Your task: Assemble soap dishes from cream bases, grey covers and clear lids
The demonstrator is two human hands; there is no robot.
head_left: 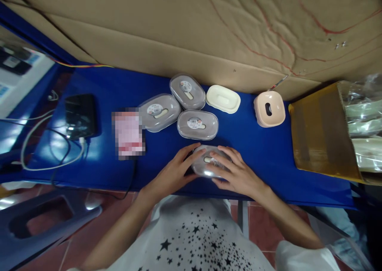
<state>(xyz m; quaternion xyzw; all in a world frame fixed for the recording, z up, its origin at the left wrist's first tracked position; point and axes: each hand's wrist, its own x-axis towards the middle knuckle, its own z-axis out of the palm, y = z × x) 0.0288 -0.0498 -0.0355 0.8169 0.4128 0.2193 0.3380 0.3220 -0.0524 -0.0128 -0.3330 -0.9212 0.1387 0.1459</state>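
My left hand [182, 164] and my right hand [234, 169] are on either side of a grey oval soap box [205, 170] with a see-through lid, near the table's front edge. Fingers of both hands curl round its ends and lie over its top, hiding part of the label. Just beyond it stands a like grey soap box [197, 132] with a round label. Two more are behind that: one grey soap box [159, 121] to the left, another soap box [191, 100] at the back. Beside them lies a cream oval tray [222, 98].
A peach container [269, 108] with a dark slot stands at the back right. An open cardboard box [322, 131] of wrapped pale pieces is at the far right. Left are a blurred pink packet [129, 133] and a black device [80, 116] with cables. Cardboard [155, 32] walls the back.
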